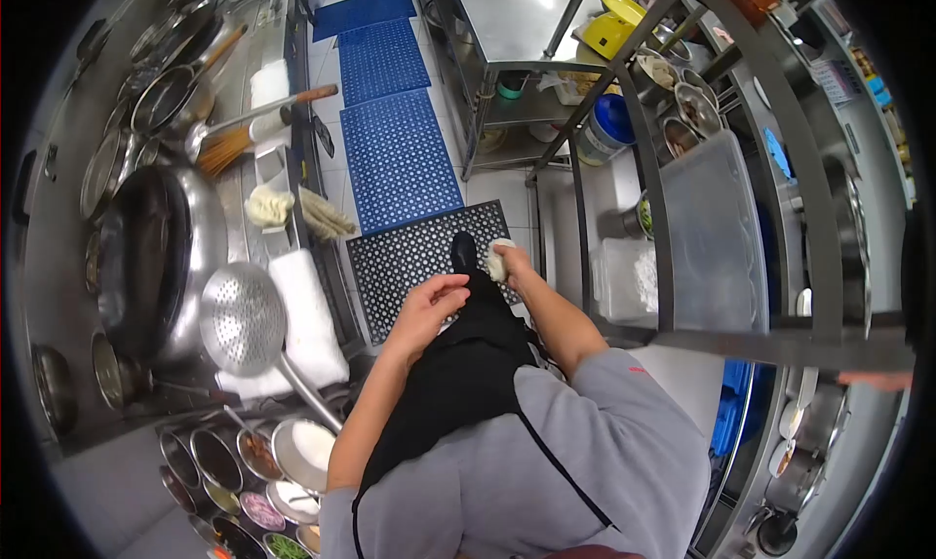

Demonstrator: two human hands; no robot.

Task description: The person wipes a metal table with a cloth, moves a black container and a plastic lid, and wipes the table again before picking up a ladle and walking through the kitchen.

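My right hand (517,265) is closed around a bunched whitish cloth (499,260), held low in front of the black apron (458,374). To its left, my left hand (429,313) hangs over the apron with its fingers loosely curled and apart, holding nothing that shows. Beneath both hands lies a black perforated floor mat (390,276). On the counter to the left, a round perforated skimmer (244,318) rests near a folded white towel (310,306).
A large wok (146,262) sits at the left, with a ladle (263,113) and bamboo brush (222,152) beyond. Ingredient containers (304,452) stand at lower left. A metal rack (658,228) borders the right side. Blue mats (398,159) run ahead.
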